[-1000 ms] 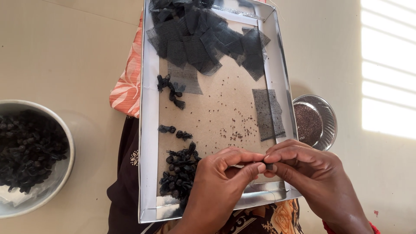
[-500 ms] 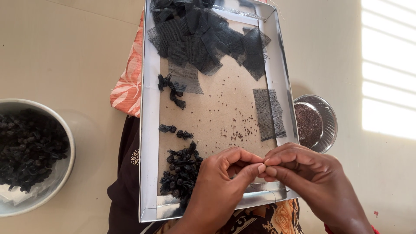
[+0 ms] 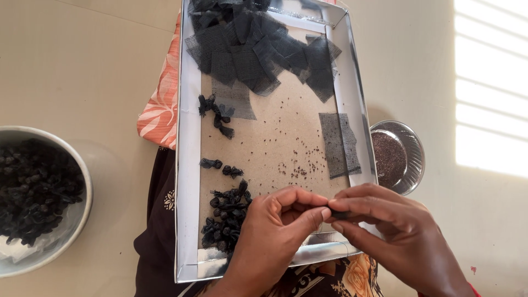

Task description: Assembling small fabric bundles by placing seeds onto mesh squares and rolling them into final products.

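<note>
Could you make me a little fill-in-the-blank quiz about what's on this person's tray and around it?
1. The left hand and right hand pinch a small dark bundle over the near edge of the silver ____.
2. The cut squares of mesh heaped at the tray's far end are ____ in colour.
3. The small steel bowl of tiny brown seeds sits to the tray's ____.
4. The big bowl at the left holds finished ____.

Missing words: tray; black; right; bundles
</note>
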